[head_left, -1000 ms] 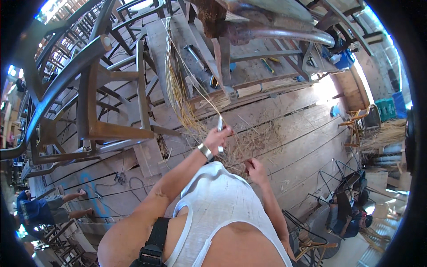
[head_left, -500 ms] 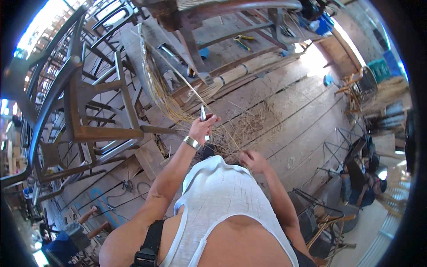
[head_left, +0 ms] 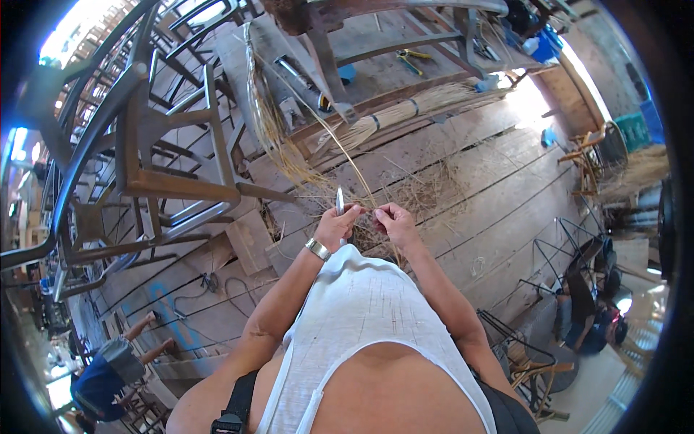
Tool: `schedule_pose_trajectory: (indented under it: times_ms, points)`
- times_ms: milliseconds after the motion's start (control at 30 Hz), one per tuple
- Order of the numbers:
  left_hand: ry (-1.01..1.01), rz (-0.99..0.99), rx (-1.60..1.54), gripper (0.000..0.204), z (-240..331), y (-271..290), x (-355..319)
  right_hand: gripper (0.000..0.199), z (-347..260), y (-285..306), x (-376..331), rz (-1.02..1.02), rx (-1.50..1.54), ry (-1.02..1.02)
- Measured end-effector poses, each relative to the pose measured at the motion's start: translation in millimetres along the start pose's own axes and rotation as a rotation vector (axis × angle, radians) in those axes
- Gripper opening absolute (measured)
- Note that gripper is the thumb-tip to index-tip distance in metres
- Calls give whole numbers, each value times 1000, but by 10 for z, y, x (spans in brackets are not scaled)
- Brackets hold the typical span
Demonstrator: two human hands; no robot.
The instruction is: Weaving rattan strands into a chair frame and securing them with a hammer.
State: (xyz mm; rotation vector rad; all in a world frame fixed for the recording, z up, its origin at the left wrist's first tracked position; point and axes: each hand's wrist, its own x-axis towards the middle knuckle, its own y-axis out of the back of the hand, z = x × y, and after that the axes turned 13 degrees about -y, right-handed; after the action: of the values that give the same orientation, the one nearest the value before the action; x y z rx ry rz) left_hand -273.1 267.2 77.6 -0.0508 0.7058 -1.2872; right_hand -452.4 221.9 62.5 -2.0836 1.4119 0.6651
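Note:
My left hand (head_left: pixel 337 227), with a metal watch at its wrist, is closed round a knife whose narrow bright blade (head_left: pixel 340 200) points away from me. Close on its right, my right hand (head_left: pixel 397 225) pinches a thin pale cane strand (head_left: pixel 352 163). This strand runs from the fingers toward the bench, past a long loose bundle of cane strands (head_left: pixel 269 134). The fingertips of both hands nearly meet in front of my white shirt; whether the left fingers also touch the strand cannot be made out.
Wooden chair frames (head_left: pixel 181 184) crowd the left side. Ahead, a low bench holds pliers (head_left: pixel 410 61) and a hammer-like tool (head_left: pixel 295 72); a tied cane bundle (head_left: pixel 394 113) lies along it. Cane scraps (head_left: pixel 434 189) litter the plank floor. Another person (head_left: pixel 108 376) is at lower left.
My right hand has come forward and left, from beside my shirt up to my left hand. The knife is still in my left hand, which has shifted slightly toward me.

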Motion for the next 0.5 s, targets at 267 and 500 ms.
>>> schedule_pose_trajectory:
  times_ms: [267, 500]
  points:
    - [-47, 88, 43, 18, -84, 1, -39, 10, 242, -13, 3, 34, -438, 145]
    - [0, 61, -220, 19, -303, 103, 43, 3, 204, 198, 12, 30, 500, -142]
